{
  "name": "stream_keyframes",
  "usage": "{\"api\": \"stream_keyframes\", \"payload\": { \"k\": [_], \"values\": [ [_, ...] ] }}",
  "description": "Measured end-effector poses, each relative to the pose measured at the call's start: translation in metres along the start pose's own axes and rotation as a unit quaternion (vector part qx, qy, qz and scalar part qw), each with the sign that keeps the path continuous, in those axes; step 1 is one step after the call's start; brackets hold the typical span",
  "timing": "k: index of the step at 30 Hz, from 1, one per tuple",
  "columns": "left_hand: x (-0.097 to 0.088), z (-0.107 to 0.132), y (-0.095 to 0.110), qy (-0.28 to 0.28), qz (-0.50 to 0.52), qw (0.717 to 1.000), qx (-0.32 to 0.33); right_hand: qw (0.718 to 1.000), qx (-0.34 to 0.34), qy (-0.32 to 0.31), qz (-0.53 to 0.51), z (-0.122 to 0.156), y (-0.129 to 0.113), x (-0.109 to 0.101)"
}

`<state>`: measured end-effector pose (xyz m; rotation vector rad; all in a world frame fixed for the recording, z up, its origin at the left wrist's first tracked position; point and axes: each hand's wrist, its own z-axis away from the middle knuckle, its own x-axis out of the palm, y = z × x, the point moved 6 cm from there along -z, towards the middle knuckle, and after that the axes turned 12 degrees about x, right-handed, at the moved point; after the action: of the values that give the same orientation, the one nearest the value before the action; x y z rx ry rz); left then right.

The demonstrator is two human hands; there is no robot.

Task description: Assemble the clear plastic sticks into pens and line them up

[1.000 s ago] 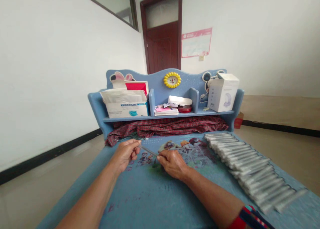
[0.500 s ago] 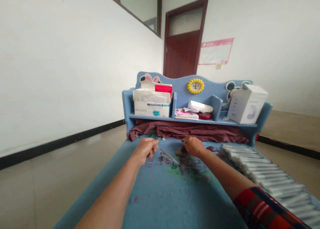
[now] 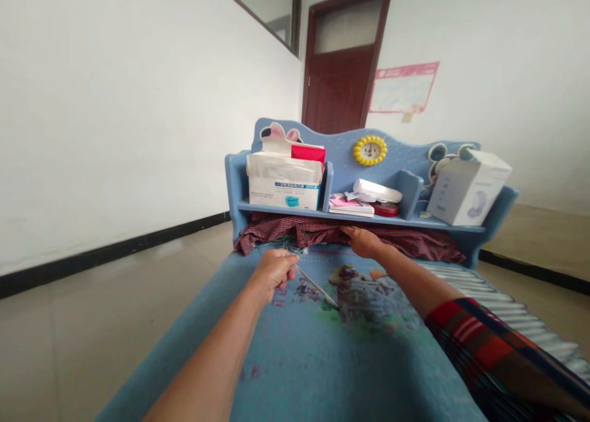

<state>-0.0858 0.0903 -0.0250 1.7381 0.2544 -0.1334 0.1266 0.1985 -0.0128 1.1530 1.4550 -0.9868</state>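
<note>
My left hand (image 3: 276, 269) is closed in a pinch around one end of a thin grey-white stick (image 3: 318, 287). The stick slants down to the right, its far end close to the blue tabletop (image 3: 295, 360). Farther back, my right hand (image 3: 366, 242) reaches to the red checked cloth (image 3: 318, 230) bunched under the shelf. Its fingers look stretched forward, with the fingertips at the cloth; I see nothing held in them. Beside the left hand, some thin greenish strands (image 3: 286, 242) poke out from under the cloth.
Several pale, slim rods (image 3: 511, 308) lie in a row along the table's right side, partly behind my right sleeve. On the blue shelf (image 3: 276, 209) stand a mask box (image 3: 283, 185), papers (image 3: 351, 208), a red round tin (image 3: 386, 209) and a white box (image 3: 468, 191).
My right hand has moved away from me, from over the tabletop to the checked cloth. The left hand keeps its pinch on the stick. The view has shifted slightly.
</note>
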Motion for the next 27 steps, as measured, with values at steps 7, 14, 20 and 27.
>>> {"api": "stream_keyframes", "payload": {
  "k": [7, 14, 20, 27],
  "values": [
    [0.001, 0.001, 0.0, -0.002, -0.001, 1.0, -0.005, 1.0, -0.004, 0.005, -0.015, -0.009, 0.013, -0.006],
    [0.002, 0.002, -0.006, -0.012, -0.025, 0.999, -0.047, 0.999, 0.025, 0.026, -0.006, -0.002, 0.003, -0.014],
    [0.005, 0.004, -0.006, -0.034, -0.073, 0.995, -0.063, 1.0, -0.017, 0.012, 0.016, 0.021, -0.043, -0.005],
    [0.013, 0.009, -0.011, -0.082, -0.174, 0.978, -0.084, 0.996, -0.091, 0.014, -0.01, 0.024, -0.099, 0.011]
  ]
}}
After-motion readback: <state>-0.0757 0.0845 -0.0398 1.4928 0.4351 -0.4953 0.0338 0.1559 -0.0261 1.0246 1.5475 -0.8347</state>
